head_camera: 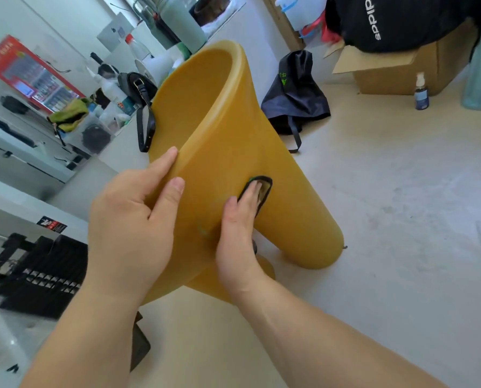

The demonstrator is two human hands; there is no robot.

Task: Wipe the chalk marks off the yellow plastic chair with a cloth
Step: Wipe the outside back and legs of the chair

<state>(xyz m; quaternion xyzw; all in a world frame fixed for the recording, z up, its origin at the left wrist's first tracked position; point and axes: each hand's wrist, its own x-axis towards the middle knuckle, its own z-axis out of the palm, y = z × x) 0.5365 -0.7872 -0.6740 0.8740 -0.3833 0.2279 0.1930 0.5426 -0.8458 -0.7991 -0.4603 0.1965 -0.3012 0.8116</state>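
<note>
Two hands: both were clamped on the yellow chair (219, 130), close under the camera.
Left hand (132, 219): it gripped the chair's near edge, fingers wrapped over the rim and thumb pressed on the outer face.
Right hand (239, 233): its fingers were pushed into the black-rimmed slot (257, 191) in the chair's shell, with the thumb lying on the plastic outside.
Chair position: it was tipped over between the two forearms, with its rounded lower ends on the pale floor (401, 219) and its curved top edge rising away from the person.
Chalk marks (202, 230): faint green traces showed on the shell just left of the right hand.
Left foreground: a black rack (37, 275) stood beside the left forearm.
Behind the chair: a black handbag (138, 85) sat at its left side, and a dark cloth bag (295, 102) lay on the floor to its right.
Far right: a small spray bottle (421, 92) stood before a cardboard box (396, 71).
</note>
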